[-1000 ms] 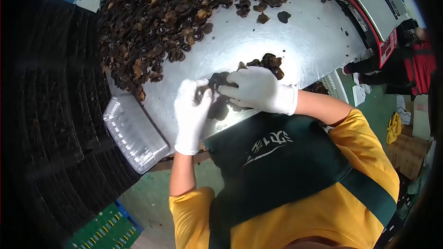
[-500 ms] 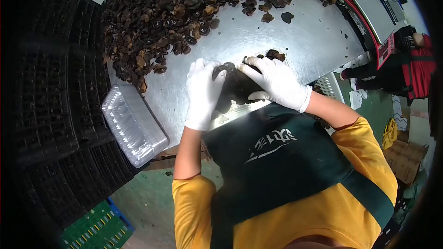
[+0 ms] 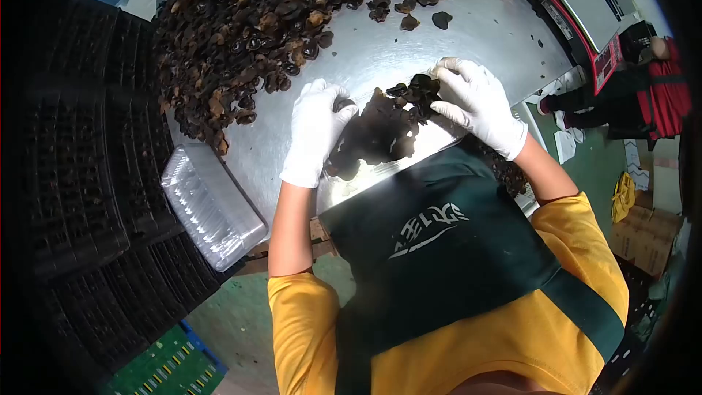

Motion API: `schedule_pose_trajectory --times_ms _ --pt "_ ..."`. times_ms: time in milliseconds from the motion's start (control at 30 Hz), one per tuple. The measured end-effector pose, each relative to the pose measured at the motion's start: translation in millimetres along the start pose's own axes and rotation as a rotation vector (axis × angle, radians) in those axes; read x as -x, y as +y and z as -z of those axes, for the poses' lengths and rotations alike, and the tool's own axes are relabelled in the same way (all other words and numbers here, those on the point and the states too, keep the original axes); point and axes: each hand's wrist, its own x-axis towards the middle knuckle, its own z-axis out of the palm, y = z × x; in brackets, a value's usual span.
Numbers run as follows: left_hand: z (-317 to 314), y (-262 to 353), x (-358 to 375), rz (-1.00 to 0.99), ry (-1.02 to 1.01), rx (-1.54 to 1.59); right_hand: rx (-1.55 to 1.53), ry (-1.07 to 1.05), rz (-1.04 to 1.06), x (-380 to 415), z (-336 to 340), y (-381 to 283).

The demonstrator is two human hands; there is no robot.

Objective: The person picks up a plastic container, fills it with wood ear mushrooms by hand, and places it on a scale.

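Observation:
A layer of dark brown wood ear mushrooms (image 3: 376, 128) lies on a shiny clear surface, seemingly a plastic tray (image 3: 347, 189), at the table edge before my apron. My left hand (image 3: 313, 132), in a white glove, is at the left side of this layer. Its thumb and fingers close around a small dark mushroom piece (image 3: 342, 104). On the other side, my gloved right hand (image 3: 482, 108) has its thumb and fingers apart, with the fingertips right at a darker clump of mushrooms (image 3: 423, 91).
A large heap of wood ears (image 3: 248, 29) covers the far left of the metal table (image 3: 373, 51). Stacked clear plastic trays (image 3: 212, 205) stand at the left edge, beside black crates (image 3: 66, 146). A red scale (image 3: 578, 18) sits far right, near another person (image 3: 662, 95).
My hands have drawn apart, the right one moving right and off the mushrooms, the left slightly left. More of the mushroom layer between them now shows. The view has shifted slightly.

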Motion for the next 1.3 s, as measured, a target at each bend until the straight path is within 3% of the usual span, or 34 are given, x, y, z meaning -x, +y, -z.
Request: schedule_pose_trajectory --times_ms 67,233,267,300,367,400,433,467,500,533,567,633,733,800,867,933,1067,1167,1200,1233,1300 --pt "0 -1 -5 -0.022 -0.068 -0.033 0.018 0.018 -0.016 3 6 5" --pt "24 3 0 0.032 0.099 0.122 0.073 0.033 -0.137 16 18 21" --pt "29 8 5 0.15 0.144 0.298 0.085 0.061 -0.129 20 19 27" --pt "34 23 7 0.343 0.195 0.674 0.091 0.098 -0.127 22 21 33" --pt "28 41 6 0.376 0.364 0.792 0.129 0.079 -0.19 24 32 41" --pt "27 62 7 0.351 0.287 0.749 0.153 0.118 -0.169 25 36 45" --pt "31 103 12 0.236 0.185 0.738 0.172 0.134 -0.167 27 37 53" --pt "1 102 18 -0.437 0.184 0.155 0.133 0.14 -0.19 26 42 58" --pt "-1 140 32 -0.441 -0.159 0.243 0.093 0.143 -0.214 26 46 59" --pt "-14 156 46 -0.535 -0.227 0.398 0.073 0.094 -0.314 29 49 61" --pt "-24 162 53 -0.631 -0.293 0.554 0.079 0.095 -0.312 30 51 61" --pt "-17 132 44 -0.636 -0.158 0.562 -0.128 -0.033 -0.429 35 53 61" --pt "35 93 52 0.245 0.165 0.396 -0.124 -0.063 -0.362 37 33 70" --pt "34 26 72 0.348 0.293 0.266 -0.102 -0.076 -0.39 21 16 77" --pt "30 -6 90 0.372 0.334 0.276 -0.097 0.076 -0.339 -3 -8 100" --pt "27 -18 103 0.665 0.126 0.538 -0.064 0.076 -0.371 -31 -24 108" --pt "6 -9 101 0.684 0.029 0.703 0.036 0.01 -0.331 -61 -54 134" --pt "-23 -31 106 0.625 0.172 0.602 -0.145 -0.011 -0.335 -64 -29 94" --pt "-24 -29 105 0.633 0.173 0.606 -0.087 0.014 -0.146 -54 -6 60" --pt "-22 -26 104 0.65 0.15 0.618 -0.192 0.062 -0.108 -45 -8 55" --pt "-15 -17 99 0.66 0.119 0.63 -0.103 0.051 -0.111 -24 -19 43"
